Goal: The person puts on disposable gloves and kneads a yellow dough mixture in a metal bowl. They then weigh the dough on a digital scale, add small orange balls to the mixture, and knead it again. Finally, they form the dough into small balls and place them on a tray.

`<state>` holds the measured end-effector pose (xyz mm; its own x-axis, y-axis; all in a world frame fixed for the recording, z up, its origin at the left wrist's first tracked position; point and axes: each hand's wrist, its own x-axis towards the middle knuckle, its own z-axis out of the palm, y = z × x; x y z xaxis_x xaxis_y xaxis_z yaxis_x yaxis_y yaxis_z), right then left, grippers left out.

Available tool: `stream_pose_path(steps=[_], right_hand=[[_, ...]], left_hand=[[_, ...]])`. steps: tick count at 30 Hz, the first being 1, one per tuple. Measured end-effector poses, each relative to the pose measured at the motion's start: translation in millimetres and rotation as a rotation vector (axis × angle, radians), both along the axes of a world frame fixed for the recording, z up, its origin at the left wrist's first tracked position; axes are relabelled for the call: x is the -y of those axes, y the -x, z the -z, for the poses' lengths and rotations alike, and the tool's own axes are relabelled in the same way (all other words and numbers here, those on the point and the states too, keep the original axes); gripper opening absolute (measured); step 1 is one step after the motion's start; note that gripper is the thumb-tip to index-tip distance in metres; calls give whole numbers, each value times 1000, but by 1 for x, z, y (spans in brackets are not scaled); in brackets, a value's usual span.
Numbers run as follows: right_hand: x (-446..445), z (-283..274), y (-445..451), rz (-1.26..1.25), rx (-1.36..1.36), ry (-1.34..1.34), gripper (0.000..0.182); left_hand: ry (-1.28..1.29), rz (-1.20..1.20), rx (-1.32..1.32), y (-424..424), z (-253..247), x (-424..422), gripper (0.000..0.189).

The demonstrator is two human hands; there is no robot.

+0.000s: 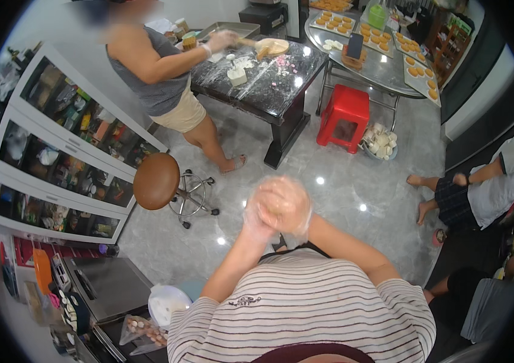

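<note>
Both of my hands wear clear plastic gloves and are pressed together in front of my chest, above the tiled floor. My left hand and my right hand overlap closely and look slightly blurred. Whether something lies between the palms cannot be seen. Beyond them stands a black table dusted with flour, bearing a white mould, pink bits and a mass of dough. A co-worker's gloved hand is at a wooden tool near the dough.
A brown swivel stool stands left, a red plastic stool by the steel table with trays of round cakes. A basin of white moulds sits on the floor. One co-worker stands at the black table; other people are at right.
</note>
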<state>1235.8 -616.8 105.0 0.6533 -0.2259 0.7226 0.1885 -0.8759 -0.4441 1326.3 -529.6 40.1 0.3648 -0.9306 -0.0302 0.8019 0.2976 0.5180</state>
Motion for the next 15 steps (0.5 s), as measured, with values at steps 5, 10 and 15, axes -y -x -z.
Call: stream_pose_path(steps=[5, 10, 15], right_hand=[[92, -28, -66, -222, -45, -267, 34], [173, -20, -131, -241, 67, -46, 35], [299, -23, -160, -307, 36, -360, 25]], left_hand=[[-45, -12, -237, -82, -19, 64, 35], [-33, -110, -168, -104, -81, 160, 42], [7, -55, -242, -146, -83, 233, 50]])
